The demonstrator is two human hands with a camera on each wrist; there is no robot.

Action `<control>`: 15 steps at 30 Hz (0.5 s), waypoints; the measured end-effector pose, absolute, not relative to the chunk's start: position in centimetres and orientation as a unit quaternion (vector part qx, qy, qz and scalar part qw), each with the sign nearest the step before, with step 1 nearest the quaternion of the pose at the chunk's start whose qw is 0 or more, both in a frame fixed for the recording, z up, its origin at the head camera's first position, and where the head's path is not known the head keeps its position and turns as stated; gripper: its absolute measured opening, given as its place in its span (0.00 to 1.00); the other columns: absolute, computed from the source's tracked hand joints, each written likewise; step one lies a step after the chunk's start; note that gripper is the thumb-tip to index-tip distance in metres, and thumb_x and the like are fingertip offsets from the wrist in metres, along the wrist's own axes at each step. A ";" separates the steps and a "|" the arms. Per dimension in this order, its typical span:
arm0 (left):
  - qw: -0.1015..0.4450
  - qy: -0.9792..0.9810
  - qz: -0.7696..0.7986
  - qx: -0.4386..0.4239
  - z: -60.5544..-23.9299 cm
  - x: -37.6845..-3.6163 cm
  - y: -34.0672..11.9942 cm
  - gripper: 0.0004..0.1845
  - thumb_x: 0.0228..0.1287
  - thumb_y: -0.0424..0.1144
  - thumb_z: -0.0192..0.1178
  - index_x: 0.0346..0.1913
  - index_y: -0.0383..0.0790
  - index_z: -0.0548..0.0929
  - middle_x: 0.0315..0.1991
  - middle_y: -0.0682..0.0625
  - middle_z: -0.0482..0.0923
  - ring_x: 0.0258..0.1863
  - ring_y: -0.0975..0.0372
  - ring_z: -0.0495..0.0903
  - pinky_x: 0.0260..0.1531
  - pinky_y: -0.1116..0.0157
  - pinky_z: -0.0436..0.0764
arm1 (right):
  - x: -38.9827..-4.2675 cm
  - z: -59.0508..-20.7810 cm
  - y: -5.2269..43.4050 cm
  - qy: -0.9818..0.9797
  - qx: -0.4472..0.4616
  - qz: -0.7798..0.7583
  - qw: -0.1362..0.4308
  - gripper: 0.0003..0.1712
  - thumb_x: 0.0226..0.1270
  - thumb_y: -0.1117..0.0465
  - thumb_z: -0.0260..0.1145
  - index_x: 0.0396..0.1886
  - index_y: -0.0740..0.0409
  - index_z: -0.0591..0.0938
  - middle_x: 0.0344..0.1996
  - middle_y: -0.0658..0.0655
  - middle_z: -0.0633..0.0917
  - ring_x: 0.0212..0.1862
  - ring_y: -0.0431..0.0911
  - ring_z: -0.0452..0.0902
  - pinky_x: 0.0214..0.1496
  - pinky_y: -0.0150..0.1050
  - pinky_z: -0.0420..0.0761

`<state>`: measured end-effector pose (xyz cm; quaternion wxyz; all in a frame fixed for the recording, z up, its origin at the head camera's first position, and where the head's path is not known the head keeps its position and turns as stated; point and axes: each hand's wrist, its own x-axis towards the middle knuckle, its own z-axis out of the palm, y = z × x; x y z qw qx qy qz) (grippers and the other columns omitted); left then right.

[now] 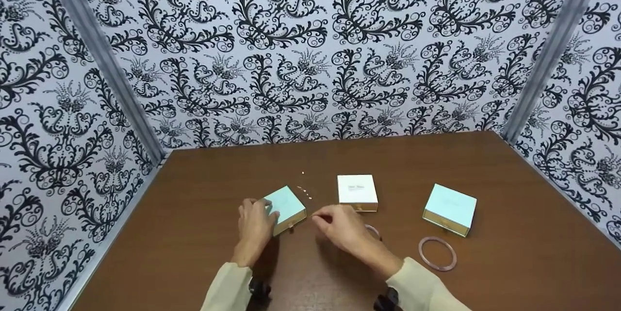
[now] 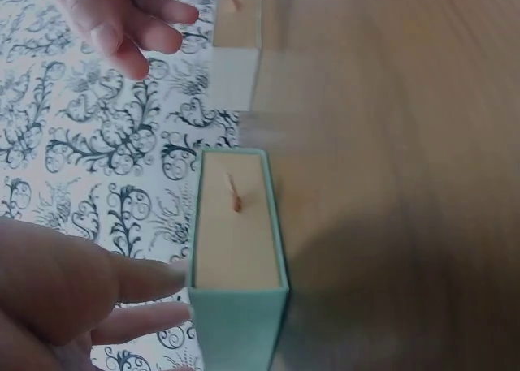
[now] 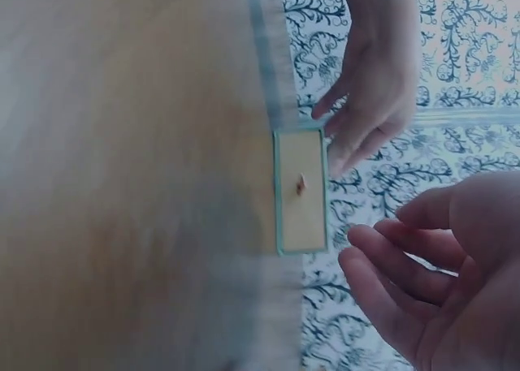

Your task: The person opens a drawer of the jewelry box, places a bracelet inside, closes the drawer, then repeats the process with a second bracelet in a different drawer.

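Note:
My left hand rests on the left side of a mint-green drawer box, thumb and fingertips on its lid. The box's tan drawer front carries a small brown pull tab and is closed. My right hand hovers to the right of this box, apart from it. Its fingers are loosely bent, with nothing visible between them. Behind the gap between the hands lies a thin bracelet-like strand with small pale pieces. A pinkish bangle is partly hidden behind my right hand.
Just beyond my right hand stands a white drawer box with small print on its lid. Another mint-green drawer box sits farther right, a pinkish bangle in front of it. Patterned walls border the brown table.

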<state>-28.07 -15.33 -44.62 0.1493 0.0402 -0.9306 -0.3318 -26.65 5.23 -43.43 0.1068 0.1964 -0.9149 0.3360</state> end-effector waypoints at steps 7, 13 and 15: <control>0.163 -0.920 -0.357 0.008 -44.0 -27.9 -14.2 0.19 0.63 0.34 0.65 0.55 0.28 0.82 0.55 0.31 0.76 0.57 0.40 0.74 0.57 0.45 0.76 | -26.9 -42.1 7.6 -0.907 0.241 0.302 0.169 0.08 0.66 0.59 0.69 0.41 0.55 0.91 0.37 0.52 0.90 0.43 0.49 0.82 0.48 0.45 0.81; 0.156 -0.914 -0.375 -0.016 -42.7 -27.9 -12.9 0.23 0.62 0.35 0.67 0.60 0.31 0.80 0.58 0.32 0.77 0.59 0.40 0.77 0.59 0.45 0.77 | -27.7 -41.5 9.6 -0.892 0.278 0.277 0.222 0.11 0.66 0.57 0.69 0.43 0.56 0.90 0.39 0.54 0.89 0.46 0.50 0.82 0.51 0.45 0.81; 0.158 -0.911 -0.379 -0.023 -42.4 -28.0 -12.3 0.23 0.62 0.35 0.68 0.60 0.33 0.80 0.58 0.33 0.78 0.60 0.40 0.77 0.59 0.45 0.76 | -28.1 -41.6 10.1 -0.888 0.290 0.268 0.235 0.12 0.67 0.56 0.69 0.45 0.55 0.90 0.42 0.54 0.88 0.48 0.49 0.82 0.53 0.46 0.81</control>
